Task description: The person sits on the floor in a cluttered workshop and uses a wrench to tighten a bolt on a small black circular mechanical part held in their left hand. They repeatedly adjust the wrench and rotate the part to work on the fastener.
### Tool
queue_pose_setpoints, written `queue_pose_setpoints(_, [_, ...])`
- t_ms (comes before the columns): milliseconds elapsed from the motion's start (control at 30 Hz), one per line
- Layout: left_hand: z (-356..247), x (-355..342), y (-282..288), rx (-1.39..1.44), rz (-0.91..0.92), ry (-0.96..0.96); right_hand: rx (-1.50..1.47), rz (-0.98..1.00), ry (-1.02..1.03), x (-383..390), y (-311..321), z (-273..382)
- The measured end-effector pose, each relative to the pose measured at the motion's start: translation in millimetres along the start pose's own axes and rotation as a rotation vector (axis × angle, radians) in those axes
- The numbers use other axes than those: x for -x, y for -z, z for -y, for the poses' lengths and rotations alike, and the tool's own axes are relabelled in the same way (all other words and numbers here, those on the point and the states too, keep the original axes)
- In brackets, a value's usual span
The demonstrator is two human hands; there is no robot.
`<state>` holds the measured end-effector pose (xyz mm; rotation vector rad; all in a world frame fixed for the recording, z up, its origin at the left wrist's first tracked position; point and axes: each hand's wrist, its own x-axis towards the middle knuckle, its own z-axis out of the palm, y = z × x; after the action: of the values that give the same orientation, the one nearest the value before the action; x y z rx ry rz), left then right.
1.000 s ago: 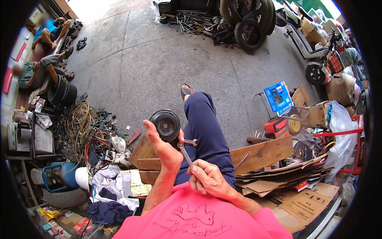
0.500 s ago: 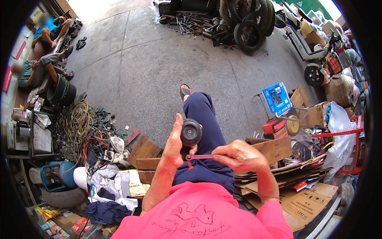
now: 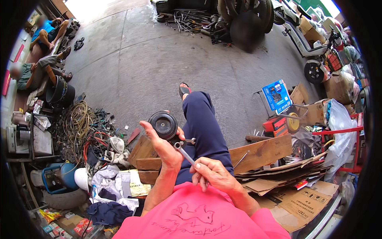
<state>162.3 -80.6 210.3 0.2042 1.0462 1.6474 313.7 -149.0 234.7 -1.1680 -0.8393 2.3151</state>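
Note:
My left hand (image 3: 164, 150) is closed around a black round part (image 3: 161, 124) with a domed, ringed face and a small centre hole; its thumb sticks up along the left side. Lower right of the part, my right hand (image 3: 215, 173) grips a silver ring wrench (image 3: 186, 154). The ring end of that wrench sits against the underside of the part, beside my left palm. A small open-ended wrench jaw (image 3: 191, 141) juts to the right there; what holds it is hidden. Below lies my leg in dark blue trousers (image 3: 203, 123).
Wooden boards (image 3: 264, 153) and flattened cardboard (image 3: 306, 203) lie to the right, near a blue box (image 3: 277, 96). Tangled cables (image 3: 77, 123) and clothes (image 3: 109, 187) are on the left. Two people sit at far left; tyres (image 3: 248, 30) and a scooter (image 3: 308, 49) stand beyond.
The round part has moved left and tilted in my left hand. My right hand has come down and closer to my body, and the wrench has swung from level to slanting.

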Motion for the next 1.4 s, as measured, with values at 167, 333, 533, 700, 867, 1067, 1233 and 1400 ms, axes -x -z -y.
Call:
queue_pose_setpoints(167, [-0.1, 6.6, -2.3, -0.023, 0.017, -0.033, 0.042, -0.031, 0.053, 6.6, -10.1, -3.0])
queue_pose_setpoints(333, [3.1, 4.2, -1.5, -0.023, -0.015, -0.103, 0.05, -0.107, 0.093, 9.7, -13.4, -5.5])
queue_pose_setpoints(533, [6.3, 6.5, -3.5, -0.064, -0.176, -0.075, -0.113, -0.013, 0.072, 0.3, -10.8, -8.6])
queue_pose_setpoints(700, [8.5, -1.9, 6.3, -0.098, -0.125, -0.087, -0.131, -0.038, 0.018, -6.9, -9.7, -9.2])
queue_pose_setpoints(867, [8.2, -11.6, 21.8, -0.179, 0.014, 0.096, 0.288, -0.135, 0.163, -10.6, 49.8, 17.6])
queue_pose_setpoints(1067, [13.0, -3.2, 15.3, -0.087, 0.047, 0.234, 0.166, -0.174, 0.315, 7.6, 52.6, 55.1])
queue_pose_setpoints(1233, [16.0, -6.2, 15.5, -0.114, 0.012, 0.168, 0.206, -0.524, 0.524, -20.4, 14.7, 14.1])
queue_pose_setpoints(1400, [20.4, 0.7, 15.6, -0.117, -0.029, 0.231, 0.477, -0.626, 0.765, -56.8, 8.0, -4.0])
